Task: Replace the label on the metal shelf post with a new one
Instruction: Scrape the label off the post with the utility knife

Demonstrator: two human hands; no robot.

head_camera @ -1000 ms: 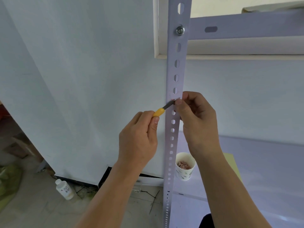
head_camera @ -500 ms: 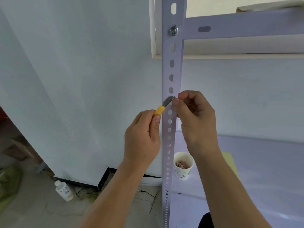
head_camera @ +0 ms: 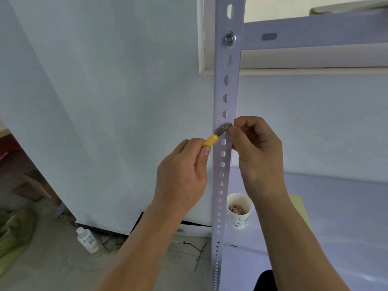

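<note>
Head view: two hands work at a metal shelf post (head_camera: 225, 91)
Left hand (head_camera: 180, 177) is curled round a yellow-handled knife (head_camera: 210, 140), its tip flat on the post; right hand (head_camera: 258, 152) pinches a tiny scrap there, maybe the label (head_camera: 230, 127), too small to tell. Post's top and bottom are cut off; bare wall lies left

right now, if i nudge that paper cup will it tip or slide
The paper cup likely weighs little, holding only a few scraps. On the smooth shelf a low nudge probably slides it; its narrower base means a high one may tip it.
</note>
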